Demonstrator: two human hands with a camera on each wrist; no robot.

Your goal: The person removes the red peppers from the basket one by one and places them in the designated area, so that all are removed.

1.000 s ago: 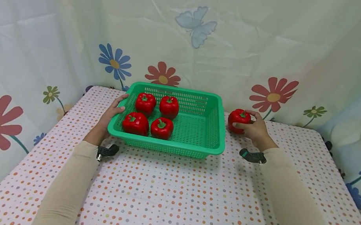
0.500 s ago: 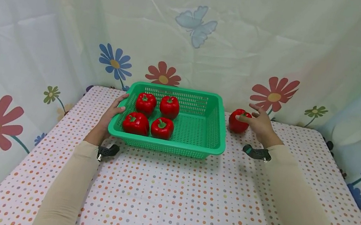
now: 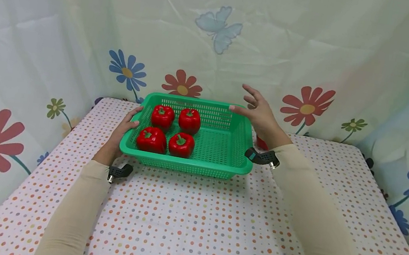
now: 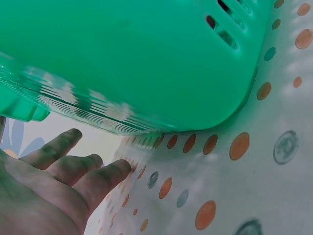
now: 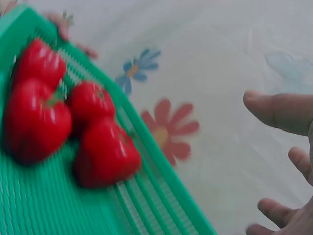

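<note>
A green plastic basket stands on the table with several red bell peppers grouped in its left half. My left hand rests against the basket's left side, and in the left wrist view its fingers lie loosely extended beside the wall. Raised near the basket's back right corner, my right hand has its fingers spread and holds nothing. One more bell pepper sits on the table just right of the basket, mostly hidden behind my right hand and wrist.
A dotted cloth covers the table. Behind it and at both sides hangs a pale curtain printed with flowers and a butterfly. The basket's right half shows bare mesh floor.
My right hand has let go of the bell pepper right of the basket, then lifted and moved left toward the basket's back right corner. The left hand stays at the basket's side.
</note>
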